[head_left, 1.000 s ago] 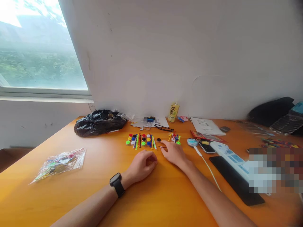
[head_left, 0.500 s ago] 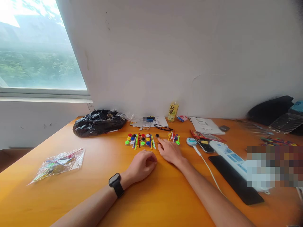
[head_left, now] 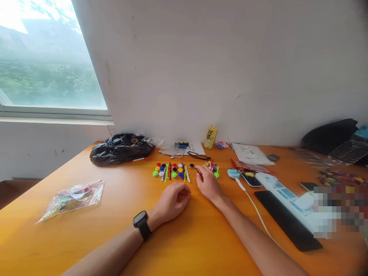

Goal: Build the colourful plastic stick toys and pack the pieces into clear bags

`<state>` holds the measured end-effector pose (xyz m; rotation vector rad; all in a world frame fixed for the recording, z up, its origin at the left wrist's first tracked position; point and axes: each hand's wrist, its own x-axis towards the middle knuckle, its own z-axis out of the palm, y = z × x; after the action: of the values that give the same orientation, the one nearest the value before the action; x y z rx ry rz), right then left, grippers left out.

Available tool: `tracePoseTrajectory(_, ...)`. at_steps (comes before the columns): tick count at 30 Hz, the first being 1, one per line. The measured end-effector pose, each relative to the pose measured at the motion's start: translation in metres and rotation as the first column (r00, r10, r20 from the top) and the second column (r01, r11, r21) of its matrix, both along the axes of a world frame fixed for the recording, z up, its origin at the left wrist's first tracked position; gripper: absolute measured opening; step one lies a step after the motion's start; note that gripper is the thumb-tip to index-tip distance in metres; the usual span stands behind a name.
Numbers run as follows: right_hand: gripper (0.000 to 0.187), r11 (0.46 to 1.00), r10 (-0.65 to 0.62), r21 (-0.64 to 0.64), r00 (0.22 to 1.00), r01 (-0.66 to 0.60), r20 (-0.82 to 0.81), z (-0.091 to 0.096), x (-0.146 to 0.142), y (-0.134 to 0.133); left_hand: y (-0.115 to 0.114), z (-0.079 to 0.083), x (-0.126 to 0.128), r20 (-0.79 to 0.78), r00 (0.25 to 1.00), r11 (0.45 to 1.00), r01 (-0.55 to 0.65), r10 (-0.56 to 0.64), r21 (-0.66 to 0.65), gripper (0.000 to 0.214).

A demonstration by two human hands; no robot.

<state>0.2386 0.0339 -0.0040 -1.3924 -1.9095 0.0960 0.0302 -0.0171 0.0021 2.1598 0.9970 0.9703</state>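
Small coloured plastic pieces lie in a group on the table: round caps such as a red cap [head_left: 174, 165] and a green cap [head_left: 155, 174], with thin sticks between them, among them a yellow-green stick [head_left: 166, 172]. My right hand [head_left: 208, 183] is closed in a pinch on a thin black stick [head_left: 197, 170], just right of a lone black cap [head_left: 191, 165]. Behind its fingers more coloured pieces [head_left: 217, 173] are partly hidden. My left hand [head_left: 172, 201], a watch on its wrist, rests on the table in front of the group, fingers curled with nothing visible in them.
A clear bag of coloured parts [head_left: 73, 201] lies at left, a black plastic bag [head_left: 120, 150] behind it. Along the wall stand glasses [head_left: 199, 156] and a yellow drink container [head_left: 211, 137]. To the right are a phone [head_left: 252, 179], a power strip [head_left: 283, 191] and a white cable [head_left: 258, 211].
My right hand has drawn back slightly to the right from the lone black cap, and its fingers have closed on the black stick. The left hand stays put; the view shifted slightly.
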Motion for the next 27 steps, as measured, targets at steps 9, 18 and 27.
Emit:
tracePoseTrajectory(9, 0.018, 0.986, -0.164, 0.001, 0.97, 0.166, 0.18, 0.002, 0.005, -0.002, 0.0, -0.001, 0.0, -0.062, 0.998, 1.0, 0.013, -0.012, 0.019, 0.01)
tracePoseTrajectory(18, 0.021, 0.983, -0.146, -0.034, 0.875, 0.183, 0.462, 0.01, 0.014, -0.004, -0.001, 0.002, -0.001, -0.053, 0.998, 0.999, 0.031, -0.03, 0.025, 0.011)
tracePoseTrajectory(27, 0.037, 0.951, -0.278, -0.011, 0.87, 0.31, 0.408, 0.012, 0.039, 0.005, 0.0, 0.003, 0.0, -0.058, 0.998, 0.998, 0.042, -0.04, 0.036, 0.011)
